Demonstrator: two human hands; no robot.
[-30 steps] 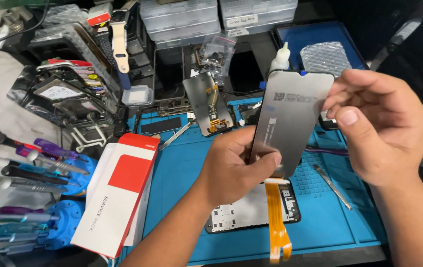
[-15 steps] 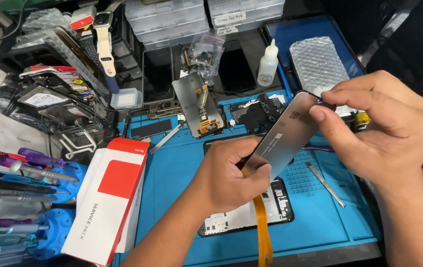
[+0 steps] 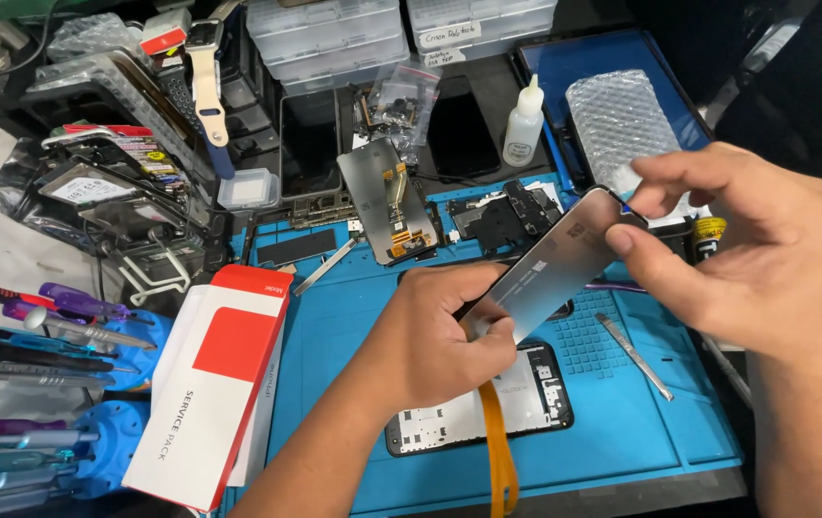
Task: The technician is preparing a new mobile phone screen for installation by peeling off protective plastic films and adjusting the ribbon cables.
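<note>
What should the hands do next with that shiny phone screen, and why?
Probably peel the film slowly from the top corner. The right hand pinches at the upper corner of the replacement screen, while the left hand has a grip on its lower end. The orange ribbon cable dangles over the open phone frame on the blue mat, so it seems wise to keep it unsnagged.

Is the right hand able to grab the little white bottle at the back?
Probably not right away: the right hand is pinching the screen panel together with the left hand. The path to the white bottle looks open otherwise.
</note>
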